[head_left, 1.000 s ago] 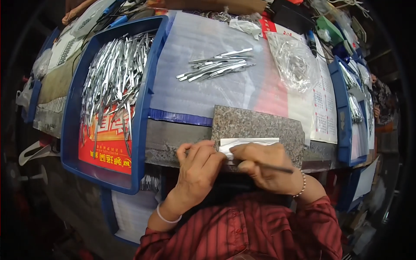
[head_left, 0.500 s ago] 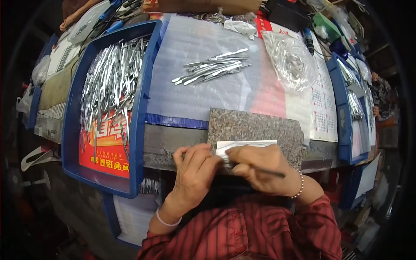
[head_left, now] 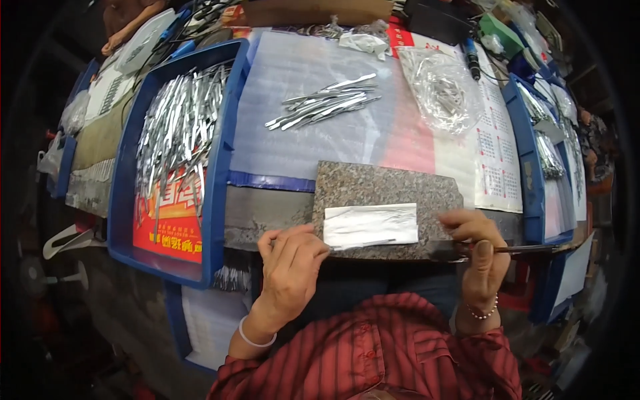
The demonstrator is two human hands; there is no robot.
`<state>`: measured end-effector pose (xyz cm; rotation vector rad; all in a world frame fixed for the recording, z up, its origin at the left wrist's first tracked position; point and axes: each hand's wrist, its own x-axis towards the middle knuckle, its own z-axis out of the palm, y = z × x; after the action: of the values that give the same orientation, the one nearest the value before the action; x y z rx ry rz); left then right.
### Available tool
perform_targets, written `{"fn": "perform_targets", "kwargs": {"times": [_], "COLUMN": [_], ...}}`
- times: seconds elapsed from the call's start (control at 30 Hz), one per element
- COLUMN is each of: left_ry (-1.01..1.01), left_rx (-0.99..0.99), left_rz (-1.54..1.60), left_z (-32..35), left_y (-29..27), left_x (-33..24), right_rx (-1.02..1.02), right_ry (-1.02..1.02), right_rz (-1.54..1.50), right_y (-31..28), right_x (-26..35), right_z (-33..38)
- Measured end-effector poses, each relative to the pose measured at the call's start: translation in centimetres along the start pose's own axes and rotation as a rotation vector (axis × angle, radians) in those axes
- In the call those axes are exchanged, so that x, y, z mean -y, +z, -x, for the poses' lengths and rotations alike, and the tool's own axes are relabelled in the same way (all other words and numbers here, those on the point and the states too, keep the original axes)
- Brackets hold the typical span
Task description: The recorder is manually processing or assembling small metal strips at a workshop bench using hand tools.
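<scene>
Lying flat on the stone slab (head_left: 387, 190), between the two hands: a thin metal strip (head_left: 365, 245), long axis running left to right, along the near edge of a white sheet (head_left: 371, 225). Left end of the strip sitting just beside the left fingertips (head_left: 319, 235); whether pinched or only touched, impossible to tell. Left hand (head_left: 290, 270) resting palm down, fingers narrow and close together. Right hand (head_left: 481, 257) curling tight around a slim dark tool (head_left: 513, 249), its long axis also level, the far end pointing right, past the fingers. Slab speckled grey, rectangular, matte; sheet pale and streaky. Beyond the fingertips, lying loose on a clear ribbed mat (head_left: 313, 80): a fan of shiny strips (head_left: 323, 103). Left of the left hand, holding many more bright strips: a blue tray (head_left: 223, 160). Beyond the right hand: a crinkled clear bag (head_left: 440, 90).
</scene>
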<state>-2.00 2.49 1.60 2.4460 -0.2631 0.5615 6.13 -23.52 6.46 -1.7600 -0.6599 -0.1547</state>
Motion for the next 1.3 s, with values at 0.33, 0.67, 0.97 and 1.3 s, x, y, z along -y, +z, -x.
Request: {"fn": "perform_targets", "kwargs": {"times": [0.33,0.67,0.97,1.3], "left_ry": [-0.061,-0.477,-0.754,-0.828], "left_rx": [-0.006,0.155,0.407,0.317], "left_rz": [0.242,0.607,0.817,0.897], "left_z": [2.8,5.3,6.4,8.2], "left_y": [-1.7,-2.0,-1.8,-1.8], "left_x": [-4.0,-4.9,-4.1,-3.0], "right_rx": [0.334,0.326,0.391,0.556], "right_ry": [0.72,0.609,0.678,0.678], "right_rz": [-0.514,-0.395,-0.369,-0.319], "right_y": [1.8,2.8,3.9,5.4], "right_x": [0.0,-0.3,0.3,0.3], "right_z": [3.7,5.3,5.1,4.6]}}
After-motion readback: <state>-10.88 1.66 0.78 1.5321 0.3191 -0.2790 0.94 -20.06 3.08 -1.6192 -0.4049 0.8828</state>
